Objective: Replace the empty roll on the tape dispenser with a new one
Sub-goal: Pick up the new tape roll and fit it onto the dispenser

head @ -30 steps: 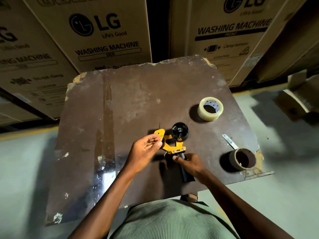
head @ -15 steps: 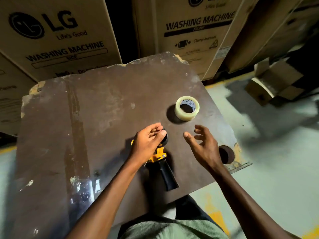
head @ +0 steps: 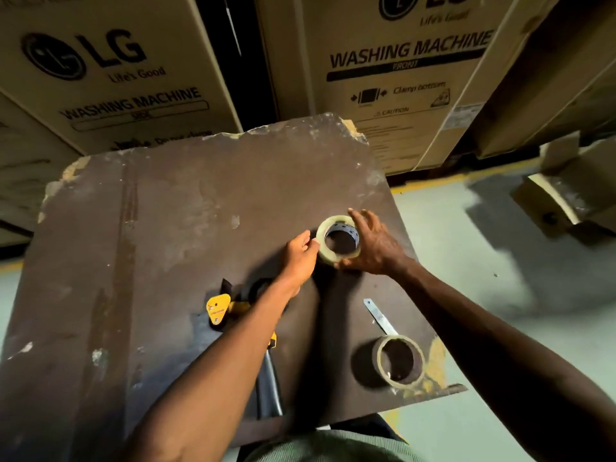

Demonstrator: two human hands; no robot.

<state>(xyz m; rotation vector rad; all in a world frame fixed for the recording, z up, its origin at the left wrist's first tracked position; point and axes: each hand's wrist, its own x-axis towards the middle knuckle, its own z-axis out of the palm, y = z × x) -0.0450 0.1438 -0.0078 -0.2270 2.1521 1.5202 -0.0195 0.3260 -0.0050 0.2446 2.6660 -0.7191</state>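
The new clear tape roll [head: 325, 253] is tilted up off the dark board, held between both hands. My right hand [head: 375, 248] wraps its right side, thumb under the near rim. My left hand [head: 300, 256] pinches its left edge. The yellow and black tape dispenser [head: 221, 308] lies flat on the board under my left forearm, its black handle pointing toward me and partly hidden. The empty brown cardboard core [head: 400, 360] stands on end near the board's right front corner.
A worn brown board [head: 166, 228] serves as the tabletop. A short metal strip [head: 380, 316] lies just beyond the empty core. Large washing machine cartons [head: 400, 61] stand close behind the board. An open cardboard box [head: 563, 195] sits on the floor at right.
Both hands left the dispenser and moved forward to the new roll. The right hand reached it first, then the left joined, and the roll is now tipped up off the board.
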